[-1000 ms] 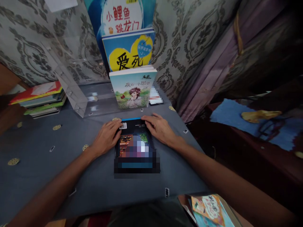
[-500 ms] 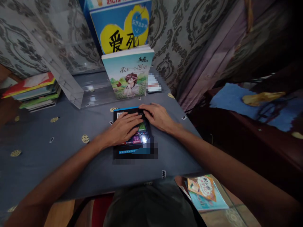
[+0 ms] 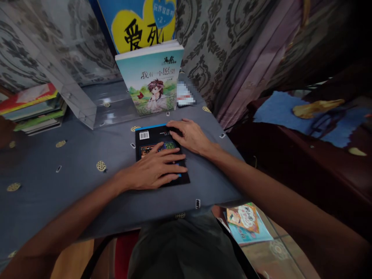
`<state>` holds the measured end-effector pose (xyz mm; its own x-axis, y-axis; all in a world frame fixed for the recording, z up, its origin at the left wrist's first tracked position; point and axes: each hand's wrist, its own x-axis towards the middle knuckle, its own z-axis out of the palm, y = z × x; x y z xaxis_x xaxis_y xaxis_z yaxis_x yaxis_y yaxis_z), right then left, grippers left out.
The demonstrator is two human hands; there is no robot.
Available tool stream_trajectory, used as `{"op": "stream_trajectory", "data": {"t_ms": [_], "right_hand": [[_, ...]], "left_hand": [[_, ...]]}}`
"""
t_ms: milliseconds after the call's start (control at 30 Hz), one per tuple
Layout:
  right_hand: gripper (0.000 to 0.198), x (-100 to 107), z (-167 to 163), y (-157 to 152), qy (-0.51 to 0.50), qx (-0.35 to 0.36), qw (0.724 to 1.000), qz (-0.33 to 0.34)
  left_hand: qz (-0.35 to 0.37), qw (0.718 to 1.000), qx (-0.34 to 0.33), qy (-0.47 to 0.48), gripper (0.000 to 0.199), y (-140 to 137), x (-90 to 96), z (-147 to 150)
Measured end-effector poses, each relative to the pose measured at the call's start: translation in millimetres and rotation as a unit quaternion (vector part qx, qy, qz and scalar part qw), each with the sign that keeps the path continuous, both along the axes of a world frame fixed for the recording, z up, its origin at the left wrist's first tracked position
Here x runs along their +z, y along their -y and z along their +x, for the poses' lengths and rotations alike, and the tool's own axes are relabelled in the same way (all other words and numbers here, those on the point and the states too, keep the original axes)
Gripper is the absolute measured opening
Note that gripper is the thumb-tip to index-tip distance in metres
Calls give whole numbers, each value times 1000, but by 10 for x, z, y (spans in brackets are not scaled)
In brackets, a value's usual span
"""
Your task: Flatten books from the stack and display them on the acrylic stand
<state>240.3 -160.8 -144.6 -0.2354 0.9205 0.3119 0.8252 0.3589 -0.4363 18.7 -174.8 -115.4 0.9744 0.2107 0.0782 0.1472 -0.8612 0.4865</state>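
Note:
A black book (image 3: 157, 134) with a blue strip along its far edge lies on the grey patterned tablecloth (image 3: 122, 209), barcode facing up. Across its near half rests my left hand (image 3: 158, 166), palm down with fingers apart, covering most of the small colour pictures. My right hand (image 3: 187, 135) touches the book's far right corner, its fingers bent loosely over the edge with nothing gripped. Just beyond the book, a teal-covered book (image 3: 155, 85) with a drawn figure leans upright in a clear acrylic stand (image 3: 87, 112).
Behind the teal book stands a larger blue and yellow book (image 3: 122, 31). A stack of books (image 3: 35, 108) sits at the left. On the right, a dark red surface holds a blue cloth (image 3: 279, 120) and eyeglasses (image 3: 328, 120). More books (image 3: 247, 224) lie below the table's edge.
My left hand has slid nearer across the black book, uncovering its barcode. The book now lies flat where its near right corner was raised. My right hand stays at the far corner.

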Motion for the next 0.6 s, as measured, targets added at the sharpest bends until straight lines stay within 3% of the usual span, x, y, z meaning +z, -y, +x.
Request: {"op": "stream_trajectory", "data": {"t_ms": [600], "right_hand": [[35,-43,-2,-1,-1,-7,1000,12]], "left_hand": [[126,991,-45,-22,45,324,10,-156]]}}
